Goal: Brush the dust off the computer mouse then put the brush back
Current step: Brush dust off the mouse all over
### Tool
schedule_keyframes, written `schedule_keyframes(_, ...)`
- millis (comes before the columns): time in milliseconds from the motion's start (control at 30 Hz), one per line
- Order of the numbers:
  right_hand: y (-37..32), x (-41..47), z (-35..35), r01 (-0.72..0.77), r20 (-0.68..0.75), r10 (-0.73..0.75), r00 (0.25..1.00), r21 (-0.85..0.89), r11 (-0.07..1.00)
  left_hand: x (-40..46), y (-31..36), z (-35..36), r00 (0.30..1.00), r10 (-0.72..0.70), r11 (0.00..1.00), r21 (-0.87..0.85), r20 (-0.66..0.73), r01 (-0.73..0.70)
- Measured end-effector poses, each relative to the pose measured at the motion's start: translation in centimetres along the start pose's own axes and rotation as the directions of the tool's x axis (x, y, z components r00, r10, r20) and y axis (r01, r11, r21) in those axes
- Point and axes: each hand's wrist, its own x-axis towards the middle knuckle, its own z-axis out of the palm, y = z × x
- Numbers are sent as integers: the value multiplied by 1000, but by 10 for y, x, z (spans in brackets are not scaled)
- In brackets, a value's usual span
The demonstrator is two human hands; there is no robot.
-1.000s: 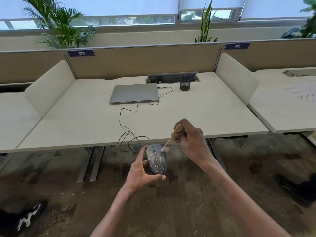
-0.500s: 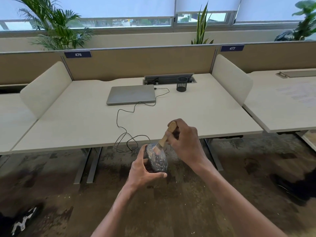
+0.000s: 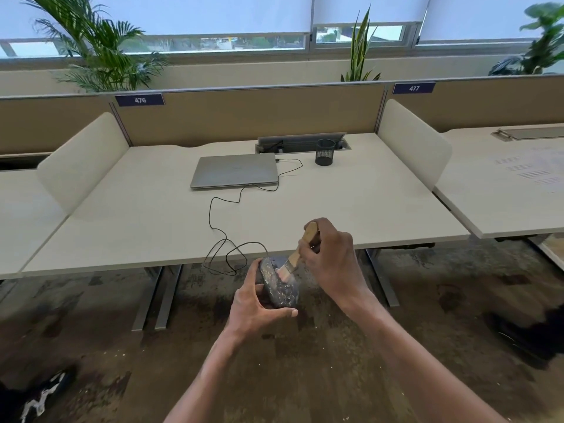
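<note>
We hold the computer mouse (image 3: pixel 279 283) off the bench (image 3: pixel 158 227), left hand (image 3: pixel 254 305) fingers curled around its body. Right hand (image 3: pixel 331 259) fingers grip the brush (image 3: pixel 297 253) handle; bristles touch the dusty shell. Use short, light strokes directed away from us.

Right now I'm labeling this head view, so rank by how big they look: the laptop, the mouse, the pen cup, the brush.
1. laptop, clearly largest.
2. mouse and brush: look alike, and both are nearer the camera and partly covered by the hands, so unranked.
3. pen cup, smallest, though farthest away.
</note>
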Motion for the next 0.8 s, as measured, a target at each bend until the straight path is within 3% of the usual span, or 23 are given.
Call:
schedule_keyframes(467,18,-1,-4,-157,-38,159,987,44,987,-5,1,-3,1000,-20,1000,-22,-4,20)
schedule_keyframes(700,14,-5,-5,-112,-41,116,992,84,990,-7,8,-4,1000,-13,1000,-22,-15,12)
schedule_keyframes(800,16,-7,-6,-108,-65,109,992,19,994,-9,8,-3,999,-24,1000,-12,-21,24)
